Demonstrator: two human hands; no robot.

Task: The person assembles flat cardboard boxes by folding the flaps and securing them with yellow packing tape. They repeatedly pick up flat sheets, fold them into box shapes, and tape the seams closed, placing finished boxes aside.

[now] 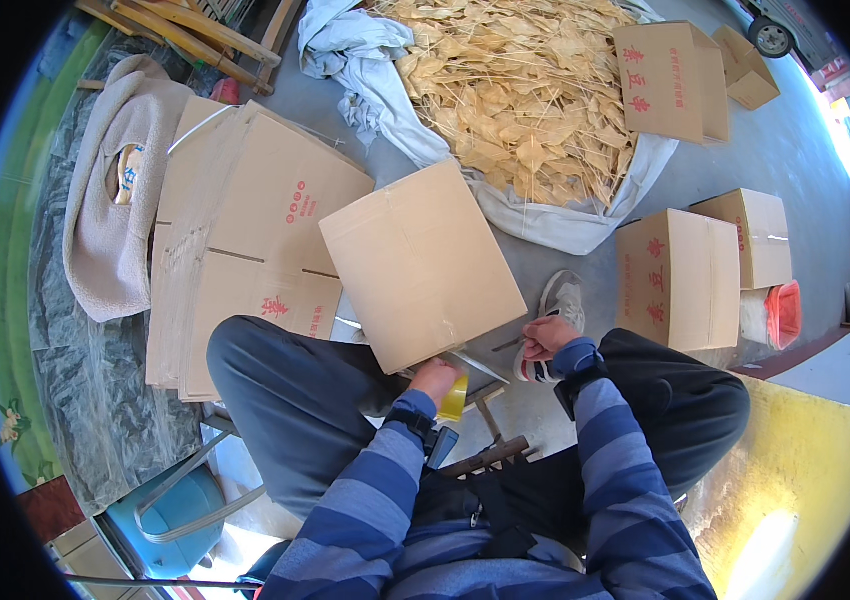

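A closed cardboard box (421, 262) sits tilted to the view before my knees, with clear tape along the seam of its top. My left hand (434, 379) is at the near edge of this box, holding a roll of yellowish packing tape (455, 399). A loose strip of tape (481, 366) sticks out beside the box's near corner. Right of that corner, my right hand (547, 337) grips a thin dark blade (506, 345) that points left towards the box. The handle is hidden in my fingers.
Flattened cardboard boxes (267, 225) are stacked at left, by a fleece-covered seat (113, 195). Dried leaves (522, 97) fill a pale sheet (552, 229) ahead. At right stand taped boxes (702, 277) and a red-lined bin (783, 315). A blue bucket (169, 517) is at lower left.
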